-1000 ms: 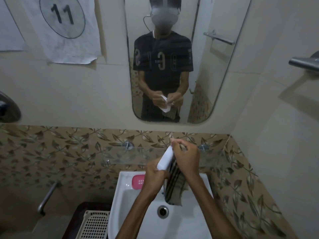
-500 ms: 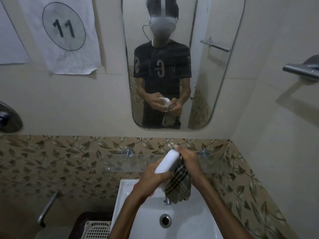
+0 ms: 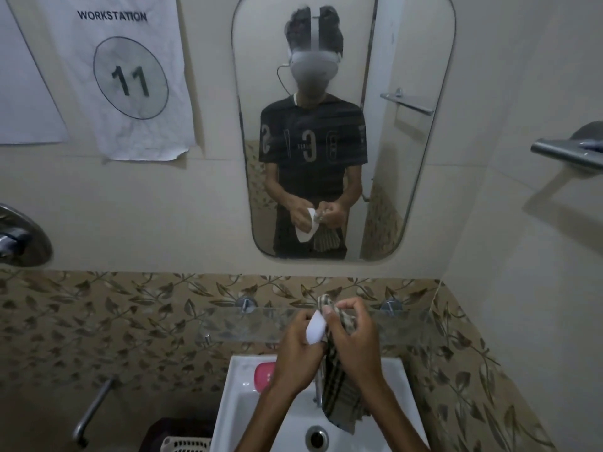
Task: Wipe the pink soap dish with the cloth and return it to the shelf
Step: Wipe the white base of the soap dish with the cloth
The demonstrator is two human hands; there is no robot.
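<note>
Right now the left hand (image 3: 298, 349) is closed around a white dish part (image 3: 316, 327), perhaps the soap dish's base or lid, held upright over the sink (image 3: 235, 402), while the right hand (image 3: 350, 334) pinches the checked cloth (image 3: 341, 393) against its edge, the rest of the cloth hanging down toward the drain (image 3: 316, 437). A pink piece (image 3: 265, 376), apparently the soap dish's other half, lies on the sink's back-left ledge, apart from both hands. The glass shelf (image 3: 248, 324) runs just behind the hands, under the mirror (image 3: 408, 177). To wipe well, I would keep the left grip firm at the lower end and turn the piece bit by bit, so the cloth-covered fingertips reach the rim and inner corners. Bunching the loose cloth would likely keep it off the tap (image 3: 318, 386).
</note>
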